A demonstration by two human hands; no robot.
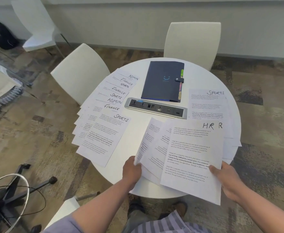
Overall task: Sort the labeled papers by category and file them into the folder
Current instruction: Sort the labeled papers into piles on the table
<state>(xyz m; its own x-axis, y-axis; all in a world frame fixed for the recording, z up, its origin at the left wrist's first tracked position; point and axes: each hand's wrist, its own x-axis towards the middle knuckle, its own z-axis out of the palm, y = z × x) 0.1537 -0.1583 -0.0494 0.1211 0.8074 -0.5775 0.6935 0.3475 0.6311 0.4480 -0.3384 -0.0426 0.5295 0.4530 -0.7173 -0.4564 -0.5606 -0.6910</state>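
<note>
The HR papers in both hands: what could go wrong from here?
1. The left hand holds several fanned sheets; one may slip out.
2. The HR sheet overlaps the SPORTS pile, so categories could mix.
3. The left fan of papers overhangs the table edge and might slide off.

Round white table [210, 78], white chairs [80, 73] — mottled carpet [264, 115], pale wall [137, 22]

folder [161, 80] behind power strip [155, 109]
</note>
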